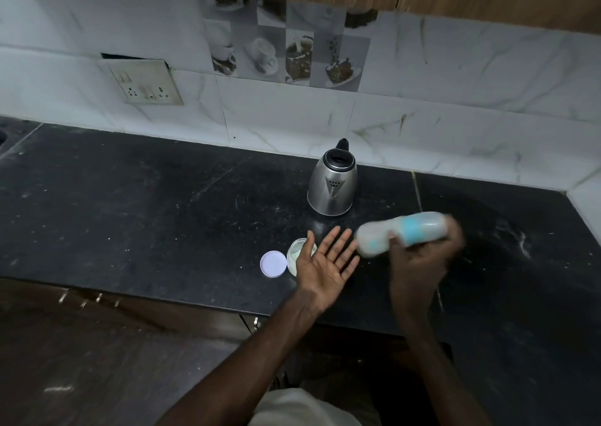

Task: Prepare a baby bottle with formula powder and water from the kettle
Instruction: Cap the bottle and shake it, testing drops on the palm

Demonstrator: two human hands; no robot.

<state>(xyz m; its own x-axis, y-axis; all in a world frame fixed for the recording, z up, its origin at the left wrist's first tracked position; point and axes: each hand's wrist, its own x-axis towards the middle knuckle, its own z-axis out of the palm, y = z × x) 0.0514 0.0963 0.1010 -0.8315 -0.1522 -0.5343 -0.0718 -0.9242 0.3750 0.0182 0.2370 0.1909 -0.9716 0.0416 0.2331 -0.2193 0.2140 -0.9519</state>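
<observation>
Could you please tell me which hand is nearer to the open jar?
Left. The left hand, open and palm up, overlaps the jar's right side in this view; the right hand holds the bottle farther to the right.

Shiny brushed-metal kettle (331, 183) on a matt, speckled black stone counter (162, 204); glossy marbled wall tiles (455, 100) behind.

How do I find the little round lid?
Start at the shiny kettle on the black counter. Come toward the front edge to the open left hand; half behind it sits a small open tub, and the lid lies next to that tub. It's the flat, pale disc, not the deep one.
</observation>
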